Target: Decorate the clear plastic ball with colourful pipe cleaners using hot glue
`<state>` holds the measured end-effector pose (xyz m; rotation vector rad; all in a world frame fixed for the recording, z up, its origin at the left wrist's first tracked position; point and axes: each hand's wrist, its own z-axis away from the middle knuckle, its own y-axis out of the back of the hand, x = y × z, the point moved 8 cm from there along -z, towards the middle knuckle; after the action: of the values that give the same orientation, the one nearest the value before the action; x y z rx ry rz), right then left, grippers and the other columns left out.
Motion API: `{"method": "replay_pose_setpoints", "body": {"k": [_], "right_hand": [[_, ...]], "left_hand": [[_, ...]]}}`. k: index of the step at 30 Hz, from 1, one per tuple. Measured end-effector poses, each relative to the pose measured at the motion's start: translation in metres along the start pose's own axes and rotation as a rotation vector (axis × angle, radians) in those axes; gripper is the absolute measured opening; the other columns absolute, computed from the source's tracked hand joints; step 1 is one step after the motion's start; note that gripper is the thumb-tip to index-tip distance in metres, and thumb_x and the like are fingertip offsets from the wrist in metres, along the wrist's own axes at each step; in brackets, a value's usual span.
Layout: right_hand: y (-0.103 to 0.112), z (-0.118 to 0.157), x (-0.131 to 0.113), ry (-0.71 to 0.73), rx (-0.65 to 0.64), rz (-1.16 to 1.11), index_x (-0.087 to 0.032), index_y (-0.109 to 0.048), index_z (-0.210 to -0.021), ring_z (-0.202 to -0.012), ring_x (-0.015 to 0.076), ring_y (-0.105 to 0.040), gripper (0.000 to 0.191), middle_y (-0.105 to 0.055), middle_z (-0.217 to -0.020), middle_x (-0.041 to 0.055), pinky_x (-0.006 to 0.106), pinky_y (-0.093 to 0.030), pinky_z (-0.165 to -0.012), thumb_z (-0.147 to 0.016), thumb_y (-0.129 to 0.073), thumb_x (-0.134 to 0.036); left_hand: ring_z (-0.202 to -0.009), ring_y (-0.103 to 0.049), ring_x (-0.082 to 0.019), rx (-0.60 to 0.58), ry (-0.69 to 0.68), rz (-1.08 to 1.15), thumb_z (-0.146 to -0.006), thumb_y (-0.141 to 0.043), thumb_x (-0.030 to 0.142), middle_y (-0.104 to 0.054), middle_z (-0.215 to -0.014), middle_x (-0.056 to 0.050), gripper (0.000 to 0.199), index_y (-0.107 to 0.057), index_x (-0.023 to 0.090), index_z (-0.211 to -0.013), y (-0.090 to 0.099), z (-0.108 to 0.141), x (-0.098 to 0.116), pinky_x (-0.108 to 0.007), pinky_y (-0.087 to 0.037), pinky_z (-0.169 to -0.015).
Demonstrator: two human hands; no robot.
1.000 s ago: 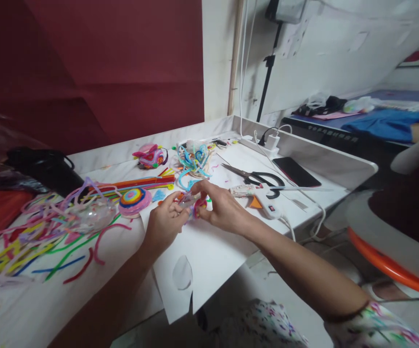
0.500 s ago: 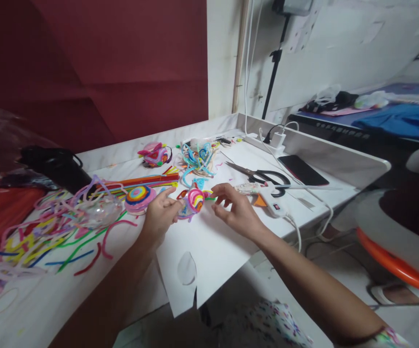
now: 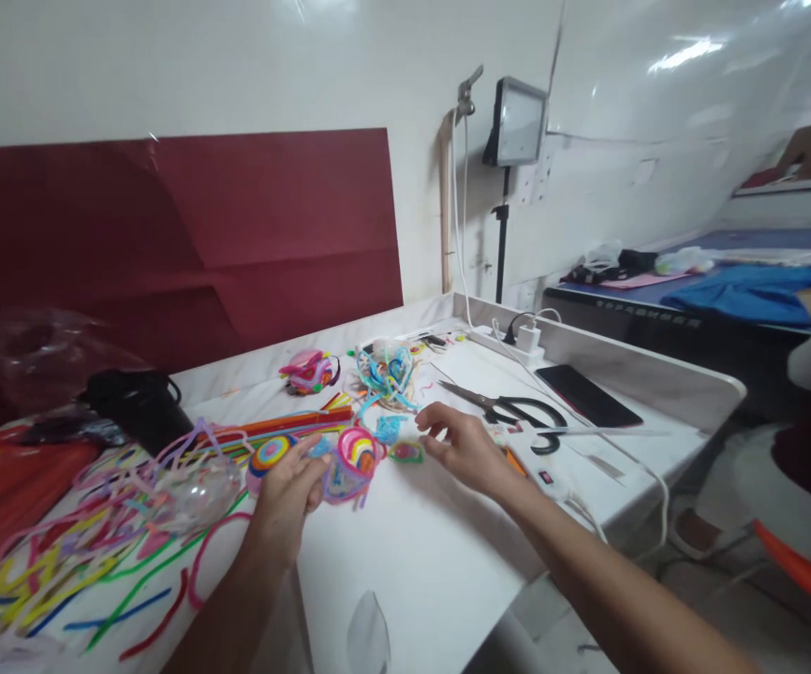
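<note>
My left hand (image 3: 291, 487) grips a craft piece of coiled pipe cleaners (image 3: 356, 459), with a pink, white and orange spiral and a bluish side. Its thumb and fingers pinch the piece's left side. Nearby, my right hand (image 3: 458, 445) is raised over the white paper, fingers curved and apart with nothing visible between them. A small green and red piece (image 3: 405, 452) is by its fingertips; whether they touch I cannot tell. Behind my left hand sits a round piece with a rainbow spiral (image 3: 270, 454). Light blue pipe cleaner bits (image 3: 390, 429) lie beyond the craft piece.
Loose pipe cleaners (image 3: 61, 562) and a clear plastic ball (image 3: 199, 496) spread on the left. Scissors (image 3: 500, 407), a phone (image 3: 588, 395) and a glue gun (image 3: 546, 477) with its cable lie right. A pink craft piece (image 3: 308, 373) stands at the back.
The view has tilted up, so the table sits lower in it. The held craft piece has turned, showing its spiral more to the side. My right hand remains apart from it.
</note>
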<state>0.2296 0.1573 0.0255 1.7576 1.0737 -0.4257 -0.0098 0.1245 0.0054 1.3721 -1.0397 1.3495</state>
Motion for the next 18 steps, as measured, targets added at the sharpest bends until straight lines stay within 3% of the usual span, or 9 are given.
{"method": "replay_pose_setpoints", "body": {"k": [7, 12, 18], "right_hand": [[0.002, -0.054, 0.011, -0.014, -0.044, 0.137, -0.019, -0.067, -0.078, -0.065, 0.0166, -0.064, 0.022, -0.071, -0.072, 0.0018, 0.026, -0.044, -0.063, -0.071, -0.053, -0.003], [-0.024, -0.077, 0.000, 0.042, -0.121, 0.129, -0.019, -0.068, -0.069, -0.063, 0.0174, -0.064, 0.022, -0.070, -0.065, 0.0016, 0.025, -0.043, -0.062, -0.068, -0.054, -0.002], [-0.051, -0.089, -0.006, 0.063, -0.135, 0.052, -0.018, -0.066, -0.063, -0.062, 0.0162, -0.064, 0.026, -0.069, -0.063, 0.0021, 0.023, -0.044, -0.060, -0.067, -0.050, 0.002]], "left_hand": [[-0.044, -0.026, -0.008, 0.057, -0.032, 0.009, -0.060, -0.070, 0.043, -0.031, -0.047, 0.011, 0.074, -0.055, 0.014, -0.127, 0.018, 0.004, 0.014, -0.022, -0.018, -0.046], [-0.044, -0.026, -0.006, 0.104, 0.005, 0.093, -0.057, -0.072, 0.040, -0.032, -0.046, 0.011, 0.080, -0.053, 0.012, -0.129, 0.029, 0.011, 0.012, -0.022, -0.016, -0.046], [-0.044, -0.025, -0.006, 0.103, 0.013, 0.177, -0.063, -0.072, 0.038, -0.030, -0.049, 0.011, 0.068, -0.054, 0.015, -0.125, 0.038, 0.009, -0.005, -0.022, -0.019, -0.045]]}}
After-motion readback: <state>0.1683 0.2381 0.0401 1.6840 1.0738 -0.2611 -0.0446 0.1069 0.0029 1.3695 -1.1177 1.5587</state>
